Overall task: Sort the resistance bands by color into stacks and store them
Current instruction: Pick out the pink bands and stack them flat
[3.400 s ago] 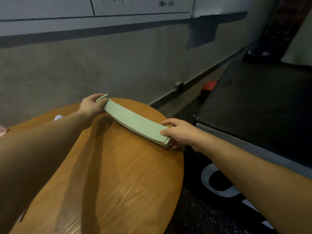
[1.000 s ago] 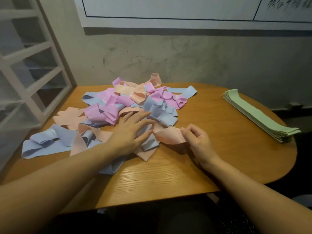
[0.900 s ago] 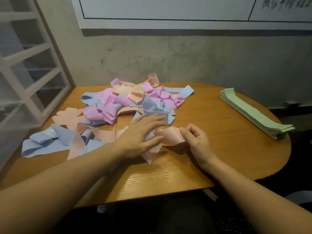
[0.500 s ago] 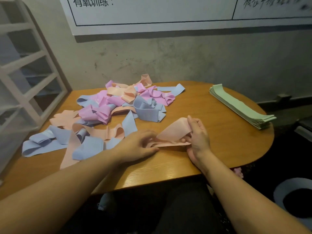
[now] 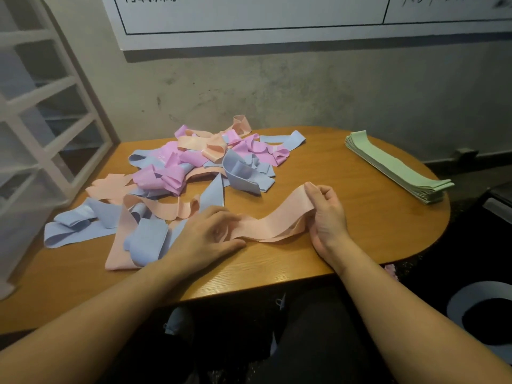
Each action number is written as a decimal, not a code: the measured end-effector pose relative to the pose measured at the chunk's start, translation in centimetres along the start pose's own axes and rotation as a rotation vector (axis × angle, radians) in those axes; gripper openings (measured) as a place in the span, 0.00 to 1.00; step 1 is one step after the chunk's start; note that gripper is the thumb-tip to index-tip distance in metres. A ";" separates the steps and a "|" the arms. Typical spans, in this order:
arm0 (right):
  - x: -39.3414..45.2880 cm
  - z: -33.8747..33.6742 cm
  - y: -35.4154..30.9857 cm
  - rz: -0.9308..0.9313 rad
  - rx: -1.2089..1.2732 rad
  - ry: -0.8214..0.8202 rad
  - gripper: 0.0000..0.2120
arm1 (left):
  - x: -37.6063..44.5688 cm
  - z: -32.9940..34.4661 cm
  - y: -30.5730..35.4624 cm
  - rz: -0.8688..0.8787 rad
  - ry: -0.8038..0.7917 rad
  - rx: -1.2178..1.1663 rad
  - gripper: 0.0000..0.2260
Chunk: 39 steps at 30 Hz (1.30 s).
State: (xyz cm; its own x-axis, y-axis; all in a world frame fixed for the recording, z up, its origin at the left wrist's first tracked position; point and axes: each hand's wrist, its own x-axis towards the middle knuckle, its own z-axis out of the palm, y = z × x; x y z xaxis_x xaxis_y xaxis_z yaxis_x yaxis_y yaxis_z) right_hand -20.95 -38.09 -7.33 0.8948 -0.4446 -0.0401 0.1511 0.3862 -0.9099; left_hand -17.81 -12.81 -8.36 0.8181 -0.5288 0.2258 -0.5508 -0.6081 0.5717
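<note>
Wood-grain oval table (image 5: 346, 173) carries everything: a tangled pile (image 5: 194, 173) of blue, pink and peach bands across its left and middle, a squared green stack (image 5: 399, 167) along the far right edge, bare top between them. A peach band (image 5: 279, 217) lies pulled out of the pile toward the near edge, sagging between both hands. Right hand (image 5: 327, 214) has its fingers curled around the band's right end, thumb pinching the raised corner. Left hand (image 5: 205, 234) lies over the left end; whether those fingers pinch it or only press it flat I cannot tell. Likely step: flatten this band to start a peach stack. Best done by drawing it taut, laying both layers even, ends matched, no twist. Open room is the bare strip in front of the right hand and toward the green stack; set it there, apart from green. Near edge is close, so keep the ends off the drop. White shelf frame (image 5: 41, 120) crowds the left side.
</note>
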 end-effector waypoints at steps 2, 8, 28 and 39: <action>-0.4 0.1 -0.1 0.021 -0.007 -0.032 0.07 | -0.4 0.0 0.0 0.014 0.019 -0.005 0.25; -2.0 0.0 -0.6 0.046 0.007 -0.064 0.06 | -1.0 -0.1 0.6 0.079 0.173 -0.054 0.20; -8.8 3.9 -2.4 -0.018 -0.305 -0.422 0.12 | -2.9 -2.5 8.3 -0.058 0.048 -0.541 0.08; -9.1 4.4 -4.5 0.055 -0.474 -0.614 0.17 | -4.2 -6.6 8.4 -0.346 0.126 -0.766 0.06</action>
State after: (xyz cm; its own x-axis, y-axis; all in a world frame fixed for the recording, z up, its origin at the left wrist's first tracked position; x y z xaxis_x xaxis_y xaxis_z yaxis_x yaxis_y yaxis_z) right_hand -27.94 -32.18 -1.02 0.9891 0.1458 0.0197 0.0278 -0.0535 -0.9982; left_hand -24.77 -11.75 0.70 0.9573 -0.2890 0.0003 -0.0397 -0.1305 0.9907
